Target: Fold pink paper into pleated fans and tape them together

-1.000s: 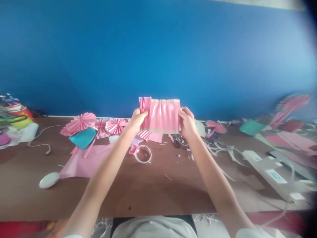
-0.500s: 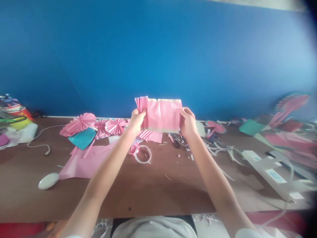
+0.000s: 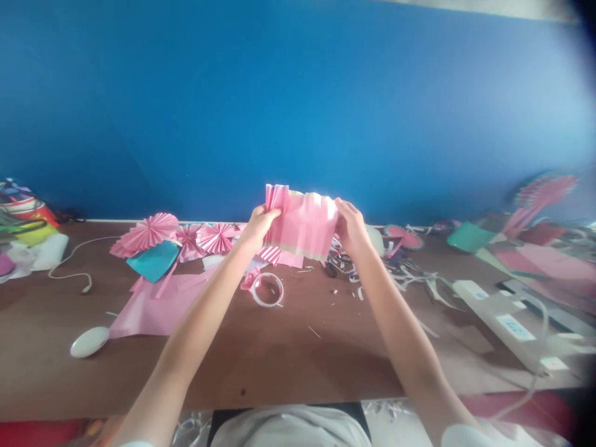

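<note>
A strip of pink paper [image 3: 308,225] is held up above the table between both hands. Its left end is gathered in narrow accordion pleats; the rest is unfolded and slightly wavy, with pale edges along top and bottom. My left hand [image 3: 261,228] is closed on the pleated end, thumb pressed across the front. My right hand [image 3: 350,225] pinches the strip's right edge, fingers partly behind it. Below the strip, a roll of tape [image 3: 269,275] lies on the table beside a small pink crumpled piece [image 3: 250,279].
Pink pleated rosettes [image 3: 151,231] and a teal paper piece [image 3: 153,261] lie at the left back over a pink sheet [image 3: 158,307]. A white mouse [image 3: 89,342] is nearby. Paper scraps [image 3: 405,273] and a white power strip [image 3: 498,323] lie right. The blue wall [image 3: 298,93] stands behind.
The pleated end in my left hand has shifted right, closer to my right hand. The open part of the strip now spans less width, bows more and tilts down.
</note>
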`<move>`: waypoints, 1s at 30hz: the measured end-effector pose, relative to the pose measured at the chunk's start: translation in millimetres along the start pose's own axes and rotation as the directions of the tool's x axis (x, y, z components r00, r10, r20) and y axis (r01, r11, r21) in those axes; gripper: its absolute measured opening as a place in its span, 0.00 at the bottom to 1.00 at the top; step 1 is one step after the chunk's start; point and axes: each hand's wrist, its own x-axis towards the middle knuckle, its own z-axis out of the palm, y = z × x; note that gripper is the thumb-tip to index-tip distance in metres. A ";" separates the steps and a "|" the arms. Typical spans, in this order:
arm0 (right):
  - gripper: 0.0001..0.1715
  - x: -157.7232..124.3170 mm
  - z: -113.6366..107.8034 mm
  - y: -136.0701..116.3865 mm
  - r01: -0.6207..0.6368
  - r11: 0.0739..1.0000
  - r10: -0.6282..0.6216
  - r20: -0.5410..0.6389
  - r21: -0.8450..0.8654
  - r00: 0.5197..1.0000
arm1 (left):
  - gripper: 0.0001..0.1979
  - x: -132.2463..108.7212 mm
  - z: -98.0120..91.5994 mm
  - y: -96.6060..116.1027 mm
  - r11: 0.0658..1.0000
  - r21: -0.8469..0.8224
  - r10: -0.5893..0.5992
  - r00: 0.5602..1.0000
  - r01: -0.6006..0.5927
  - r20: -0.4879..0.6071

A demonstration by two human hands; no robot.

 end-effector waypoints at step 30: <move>0.25 -13.7 2.0 -16.4 0.167 0.956 -0.137 0.136 -0.240 0.981 | 0.16 1.4 1.5 0.7 0.985 -0.033 0.174 0.967 -0.171 0.185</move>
